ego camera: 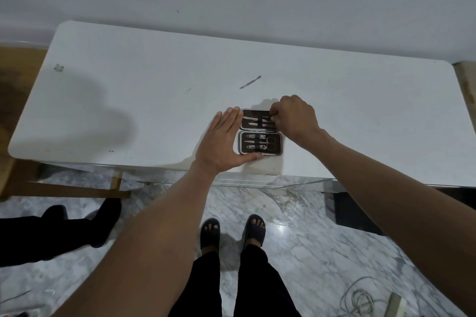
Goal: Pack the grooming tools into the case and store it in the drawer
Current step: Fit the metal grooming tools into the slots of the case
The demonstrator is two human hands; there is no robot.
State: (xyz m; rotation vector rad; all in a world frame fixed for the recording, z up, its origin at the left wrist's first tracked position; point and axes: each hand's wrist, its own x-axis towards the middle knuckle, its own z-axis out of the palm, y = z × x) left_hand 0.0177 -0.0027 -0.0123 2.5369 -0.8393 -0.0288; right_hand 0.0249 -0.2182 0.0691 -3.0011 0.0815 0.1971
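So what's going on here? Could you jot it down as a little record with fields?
surface: white table
case: open case lying flat near the front edge, tools strapped in both halves
loose tool: one thin tool on the table beyond the case
left hand: flat, fingers straight, steadying the case's left side
right hand: fingers curled at the far half, seemingly tucking in a tool
progress: case not yet closed

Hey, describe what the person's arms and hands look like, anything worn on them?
Both arms are bare from as far up as the picture shows; no sleeves in view. The left hand and the right hand wear no gloves, and no watch, bracelet or ring shows on the parts visible. No markings can be made out.
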